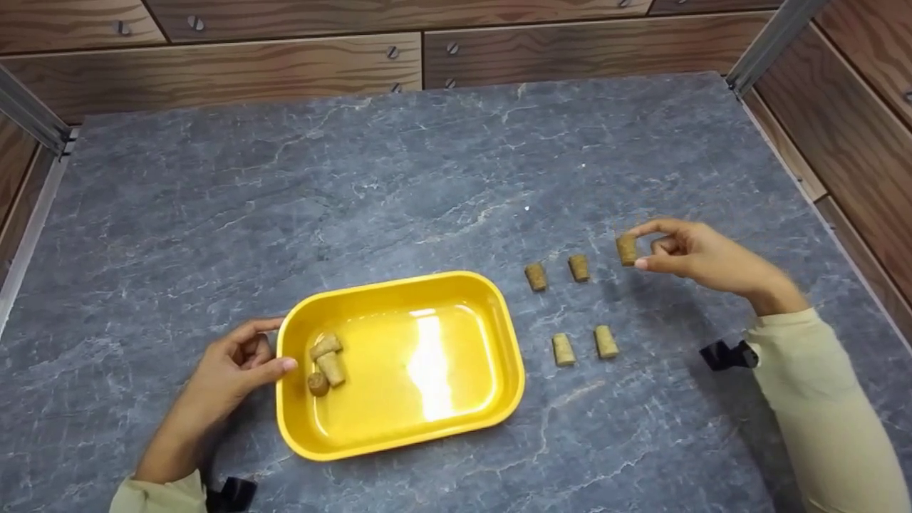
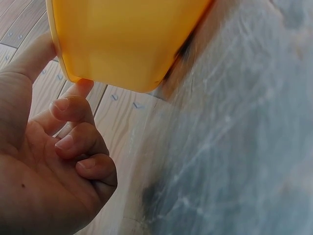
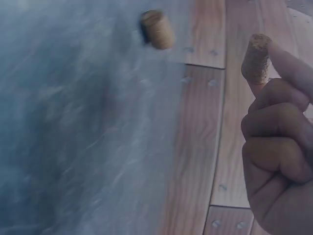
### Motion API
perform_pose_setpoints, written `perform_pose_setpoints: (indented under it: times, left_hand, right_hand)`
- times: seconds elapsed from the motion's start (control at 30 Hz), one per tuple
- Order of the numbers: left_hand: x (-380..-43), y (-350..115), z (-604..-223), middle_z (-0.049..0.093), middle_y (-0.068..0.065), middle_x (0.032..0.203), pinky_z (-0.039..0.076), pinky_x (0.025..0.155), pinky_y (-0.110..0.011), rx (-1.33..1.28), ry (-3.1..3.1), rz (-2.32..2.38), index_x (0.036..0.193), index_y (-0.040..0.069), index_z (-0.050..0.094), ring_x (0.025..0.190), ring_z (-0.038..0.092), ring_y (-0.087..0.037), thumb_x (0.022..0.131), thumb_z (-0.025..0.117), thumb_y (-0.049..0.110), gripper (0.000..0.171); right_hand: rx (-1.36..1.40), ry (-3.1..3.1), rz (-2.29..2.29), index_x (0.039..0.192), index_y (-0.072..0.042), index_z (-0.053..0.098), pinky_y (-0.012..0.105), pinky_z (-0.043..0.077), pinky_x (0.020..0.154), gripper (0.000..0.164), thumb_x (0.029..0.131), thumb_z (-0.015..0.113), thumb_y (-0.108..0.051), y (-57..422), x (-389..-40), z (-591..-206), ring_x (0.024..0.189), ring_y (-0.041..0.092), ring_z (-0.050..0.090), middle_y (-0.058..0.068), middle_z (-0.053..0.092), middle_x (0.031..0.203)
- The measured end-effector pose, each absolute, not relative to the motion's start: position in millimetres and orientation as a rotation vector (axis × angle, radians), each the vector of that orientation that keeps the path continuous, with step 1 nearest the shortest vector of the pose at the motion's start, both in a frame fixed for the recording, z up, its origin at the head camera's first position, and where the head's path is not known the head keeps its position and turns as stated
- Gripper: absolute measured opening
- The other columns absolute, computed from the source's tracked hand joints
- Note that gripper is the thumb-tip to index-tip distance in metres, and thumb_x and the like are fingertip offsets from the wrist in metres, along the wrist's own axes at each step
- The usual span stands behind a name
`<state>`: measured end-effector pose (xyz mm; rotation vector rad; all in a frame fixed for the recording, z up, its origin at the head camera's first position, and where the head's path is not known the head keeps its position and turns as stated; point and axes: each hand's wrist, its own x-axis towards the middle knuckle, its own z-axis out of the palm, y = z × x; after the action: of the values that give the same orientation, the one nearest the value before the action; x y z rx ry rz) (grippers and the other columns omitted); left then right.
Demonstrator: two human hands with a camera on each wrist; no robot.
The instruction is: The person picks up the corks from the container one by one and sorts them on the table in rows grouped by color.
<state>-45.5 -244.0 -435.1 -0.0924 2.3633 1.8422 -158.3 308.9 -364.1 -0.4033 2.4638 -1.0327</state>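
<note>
The yellow tray (image 1: pixel 377 356) sits near, left of centre; three corks (image 1: pixel 330 370) lie at its left end. The left hand (image 1: pixel 228 368) grasps its left side. The right hand (image 1: pixel 702 253) pinches a raised cork (image 1: pixel 627 250) right of four loose corks (image 1: pixel 563 350). Left wrist view: outer wall (image 2: pixel 122 44) exposed, interior hidden. Right wrist view: one loose cork, blurred.

The tray (image 1: pixel 377 377) stands on the table (image 1: pixel 427 185), three corks (image 1: pixel 330 369) inside it near its left wall. The left hand (image 1: pixel 231 367) is at its left rim. To the tray's right, four corks lie on the table: a back pair (image 1: pixel 580 268) and, before it and slightly farther right, a front pair (image 1: pixel 605 342). Right of the back pair, one cork (image 1: pixel 626 250) sits between the right hand's (image 1: pixel 698 256) thumb and finger. Panels (image 1: pixel 235 71) stand behind the table and along both sides.
</note>
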Motion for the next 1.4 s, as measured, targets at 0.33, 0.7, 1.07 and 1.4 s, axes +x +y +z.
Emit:
perform_pose_setpoints:
  times: [0.33, 0.7, 1.07, 1.4]
  left_hand:
    - [-45.9, -244.8, -435.4, 0.04, 0.004, 0.063, 0.035, 0.055, -0.019, -0.11, 2.34, 1.852, 0.117, 0.0, 0.063, 0.058, 0.038, -0.005, 0.079, 0.071, -0.007, 0.039]
    - [-44.8, -245.2, -434.3, 0.04, 0.004, 0.063, 0.035, 0.055, -0.02, -0.109, 2.349, 1.851, 0.117, 0.0, 0.063, 0.058, 0.038, -0.006, 0.08, 0.071, -0.006, 0.039]
    - [-45.8, -246.9, -437.3, 0.04, 0.003, 0.062, 0.034, 0.054, -0.02, -0.097, 2.346, 1.877, 0.114, 0.003, 0.065, 0.057, 0.038, -0.007, 0.078, 0.07, -0.01, 0.038]
    - [-45.6, -245.2, -434.8, 0.04, 0.004, 0.063, 0.034, 0.055, -0.019, -0.099, 2.343, 1.851, 0.117, -0.001, 0.063, 0.057, 0.038, -0.005, 0.079, 0.071, -0.007, 0.039]
  right_hand:
    - [-0.388, 2.448, -0.889, 0.131, -0.003, 0.05, 0.026, 0.032, 0.051, 0.041, 0.096, 0.06, -0.02, 307.1, -165.2, -384.2, 0.05, 0.004, 0.027, -0.005, 0.034, 0.063]
    - [-0.38, 2.53, -0.753, 0.132, 0.005, 0.048, 0.024, 0.031, 0.049, 0.044, 0.095, 0.06, -0.016, 304.5, -174.5, -390.8, 0.05, 0.004, 0.03, -0.002, 0.038, 0.065]
    - [-0.391, 2.601, -0.667, 0.128, 0.004, 0.053, 0.025, 0.031, 0.053, 0.04, 0.093, 0.062, -0.014, 303.7, -177.2, -398.0, 0.054, 0.006, 0.033, -0.001, 0.04, 0.065]
    - [-0.369, 2.608, -0.683, 0.136, 0.002, 0.047, 0.026, 0.033, 0.05, 0.051, 0.094, 0.064, -0.021, 302.7, -171.5, -383.4, 0.052, 0.005, 0.033, -0.001, 0.042, 0.066]
